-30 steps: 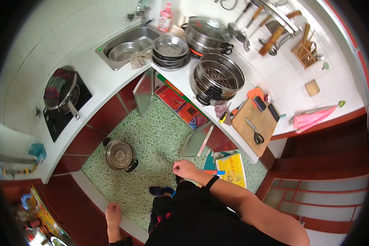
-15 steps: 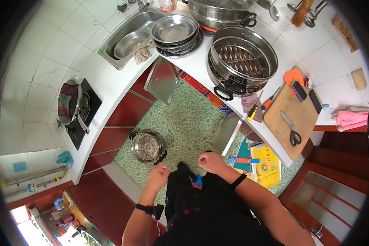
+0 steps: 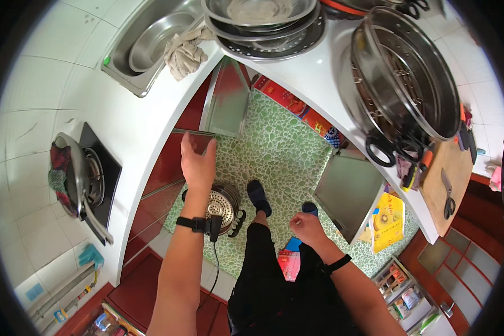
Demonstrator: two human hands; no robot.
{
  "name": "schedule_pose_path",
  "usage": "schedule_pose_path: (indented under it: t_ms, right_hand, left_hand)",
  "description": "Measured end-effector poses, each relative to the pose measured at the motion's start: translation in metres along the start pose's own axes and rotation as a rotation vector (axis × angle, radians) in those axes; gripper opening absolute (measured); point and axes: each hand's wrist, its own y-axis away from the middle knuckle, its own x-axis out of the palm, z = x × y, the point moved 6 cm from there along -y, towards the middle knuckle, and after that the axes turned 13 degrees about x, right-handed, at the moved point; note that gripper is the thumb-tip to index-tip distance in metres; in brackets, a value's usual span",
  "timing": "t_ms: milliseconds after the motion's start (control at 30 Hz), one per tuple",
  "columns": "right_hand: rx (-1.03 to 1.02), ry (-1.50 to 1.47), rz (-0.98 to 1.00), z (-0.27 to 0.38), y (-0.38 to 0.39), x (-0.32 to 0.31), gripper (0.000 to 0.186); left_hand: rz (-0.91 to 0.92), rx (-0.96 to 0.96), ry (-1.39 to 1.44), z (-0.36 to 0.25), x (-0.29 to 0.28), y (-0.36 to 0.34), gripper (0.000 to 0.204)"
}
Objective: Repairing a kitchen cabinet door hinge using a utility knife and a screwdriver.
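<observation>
My left hand (image 3: 197, 159) is raised with fingers apart, holding nothing, beside the red cabinet front (image 3: 165, 171) under the curved counter; I cannot tell if it touches it. Beyond its fingertips, a frosted-panel cabinet door (image 3: 224, 98) stands open. Behind my left wrist, a steel pot with a perforated insert (image 3: 221, 208) sits on the green patterned floor, partly hidden. My right hand (image 3: 307, 227) is curled closed with nothing visible in it, low over my legs, left of the second open cabinet door (image 3: 347, 190).
The counter (image 3: 126, 129) carries a sink (image 3: 120, 67), cloth (image 3: 185, 56), stacked steel bowls (image 3: 263, 28), steamer tiers (image 3: 406, 78) and cutting board (image 3: 442, 207) with scissors. A pan (image 3: 73, 179) rests on the hob. Red cardboard (image 3: 274, 92) and yellow cardboard (image 3: 387, 221) lie low by the cabinets.
I have moved closer to the corner. My left hand has risen forward from low at the left, its fingers spreading apart. My right hand stays low and curled.
</observation>
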Motion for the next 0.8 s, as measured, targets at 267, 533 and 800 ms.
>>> schedule_pose_path:
  t_ms: [267,533,800]
  right_hand:
    - [-0.003,-0.044,0.019,0.027,-0.068,0.076,0.018]
    - [-0.010,-0.120,0.123,0.054,-0.101,0.080,0.013]
    - [-0.006,-0.346,0.104,0.030,-0.146,0.036,0.010]
  left_hand:
    - [0.000,-0.023,0.035,0.014,0.031,-0.037,0.039]
    - [0.010,0.251,-0.118,-0.009,0.035,-0.034,0.021]
    - [0.017,0.367,-0.154,-0.042,0.049,-0.017,0.024]
